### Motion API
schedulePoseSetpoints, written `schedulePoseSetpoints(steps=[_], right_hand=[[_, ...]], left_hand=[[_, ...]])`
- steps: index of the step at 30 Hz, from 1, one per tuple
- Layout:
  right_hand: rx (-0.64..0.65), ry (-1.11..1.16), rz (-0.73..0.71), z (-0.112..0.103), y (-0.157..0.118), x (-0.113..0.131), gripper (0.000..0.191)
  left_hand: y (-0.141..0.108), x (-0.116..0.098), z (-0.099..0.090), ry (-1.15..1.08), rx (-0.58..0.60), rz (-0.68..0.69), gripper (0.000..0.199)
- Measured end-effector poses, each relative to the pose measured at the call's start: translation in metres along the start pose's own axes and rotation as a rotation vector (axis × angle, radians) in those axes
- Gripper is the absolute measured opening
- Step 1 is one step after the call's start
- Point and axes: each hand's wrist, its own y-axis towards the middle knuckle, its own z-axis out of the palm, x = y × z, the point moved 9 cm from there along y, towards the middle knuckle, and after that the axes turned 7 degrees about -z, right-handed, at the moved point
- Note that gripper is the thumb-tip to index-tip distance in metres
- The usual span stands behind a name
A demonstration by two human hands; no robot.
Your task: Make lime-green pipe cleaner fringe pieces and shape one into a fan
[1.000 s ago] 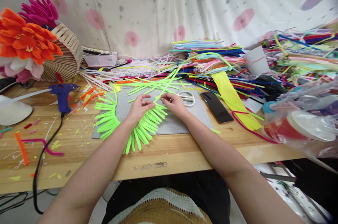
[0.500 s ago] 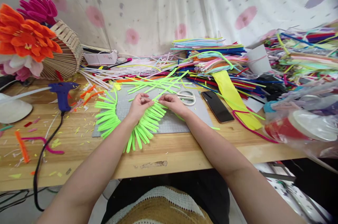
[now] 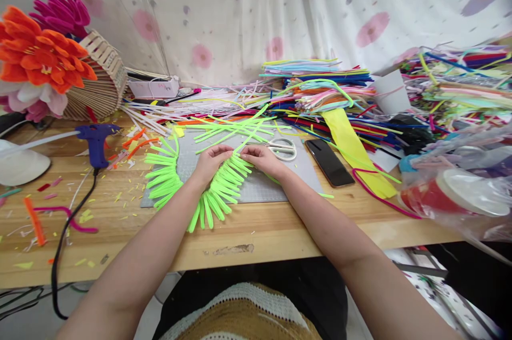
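A curved fringe of bright green pipe cleaners [image 3: 218, 196] lies over the grey cutting mat [image 3: 264, 190] and hangs past its near edge. My left hand [image 3: 214, 163] is closed on the fringe's upper right end, fingertips pinched together. Close beside it, my right hand [image 3: 260, 157] pinches the green pipe cleaners at the same end. One green strand sticks up between the two hands. Loose green pipe cleaners [image 3: 228, 129] lie crossed just beyond them. White-handled scissors [image 3: 284, 149] rest on the mat right of my right hand.
A blue glue gun [image 3: 96, 142] with a black cord stands at left, near orange and magenta felt-like flowers [image 3: 44, 57]. A black phone [image 3: 330, 163] and a yellow strip [image 3: 356, 153] lie at right. Bundles of coloured pipe cleaners [image 3: 320, 89] fill the back.
Both hands stay at the same end of the green fringe, with only small finger shifts. My left fingers have drawn in slightly flatter. The view has moved very slightly.
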Motion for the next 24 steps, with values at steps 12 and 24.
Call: schedulePoseSetpoints(steps=[12,24], right_hand=[[0.029,-0.299,-0.045,0.002,0.002,0.003,0.018],[0.052,-0.41,0.01,0.005,0.006,-0.002,0.017]], left_hand=[[0.006,-0.008,-0.004,0.367,-0.019,0.208,0.023],[-0.007,-0.025,0.006,0.789,-0.104,0.35,0.019]])
